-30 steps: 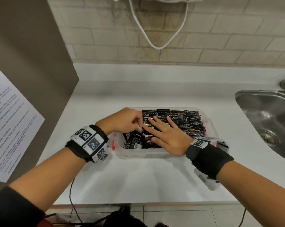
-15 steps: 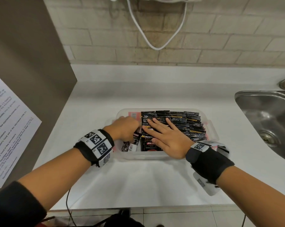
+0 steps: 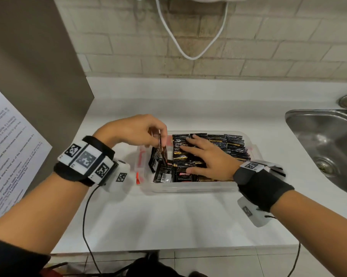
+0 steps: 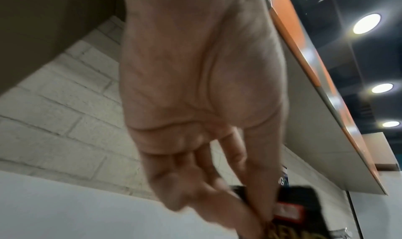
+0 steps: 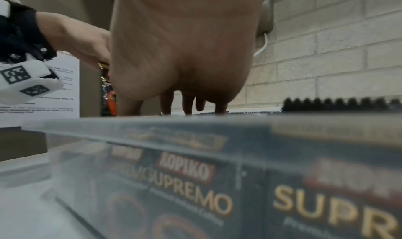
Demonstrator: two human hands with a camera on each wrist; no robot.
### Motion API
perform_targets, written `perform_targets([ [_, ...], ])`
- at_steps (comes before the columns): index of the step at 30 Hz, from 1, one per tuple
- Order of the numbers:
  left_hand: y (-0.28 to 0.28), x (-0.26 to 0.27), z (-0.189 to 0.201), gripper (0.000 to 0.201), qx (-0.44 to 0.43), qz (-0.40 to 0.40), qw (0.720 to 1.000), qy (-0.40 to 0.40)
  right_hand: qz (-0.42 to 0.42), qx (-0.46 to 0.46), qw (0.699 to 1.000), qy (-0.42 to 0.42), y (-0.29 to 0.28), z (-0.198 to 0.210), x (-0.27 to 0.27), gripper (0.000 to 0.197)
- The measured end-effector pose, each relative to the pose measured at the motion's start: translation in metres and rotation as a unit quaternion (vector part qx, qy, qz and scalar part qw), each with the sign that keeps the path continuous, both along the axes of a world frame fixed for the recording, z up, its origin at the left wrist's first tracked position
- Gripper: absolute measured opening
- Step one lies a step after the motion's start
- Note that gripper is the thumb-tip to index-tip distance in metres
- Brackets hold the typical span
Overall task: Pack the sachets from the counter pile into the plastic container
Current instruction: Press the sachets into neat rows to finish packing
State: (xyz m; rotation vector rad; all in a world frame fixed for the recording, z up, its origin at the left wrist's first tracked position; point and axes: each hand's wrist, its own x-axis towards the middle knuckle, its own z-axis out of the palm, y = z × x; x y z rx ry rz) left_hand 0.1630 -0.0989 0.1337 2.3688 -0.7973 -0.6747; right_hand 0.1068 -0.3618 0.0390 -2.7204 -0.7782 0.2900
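A: Where is the plastic container (image 3: 188,188) found?

B: It is set mid-worktop (image 3: 168,220), toward the front edge, packed with sachets (image 3: 224,144).

A: And the hands?

B: One upright sachet (image 3: 162,149) is pinched by the left hand (image 3: 134,130) over the container's left end. The rows are pressed by the right hand (image 3: 210,158), fingers (image 3: 185,148) spread flat.

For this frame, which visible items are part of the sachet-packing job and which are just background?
Job:
- plastic container
- packed sachets standing in rows inside it
- sachet pinched by the left hand over the container's left end
- right hand pressing flat on the rows

Background:
- steel sink
- printed notice
- white cable on the brick wall
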Motion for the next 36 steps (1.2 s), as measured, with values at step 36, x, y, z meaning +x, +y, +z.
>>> perform_targets([
  [36, -0.076, -0.052, -0.083, 0.033, 0.109, -0.111, 0.953, -0.261, -0.012, -0.027, 1.000, 0.008, -0.035, -0.001, -0.007, 0.076],
])
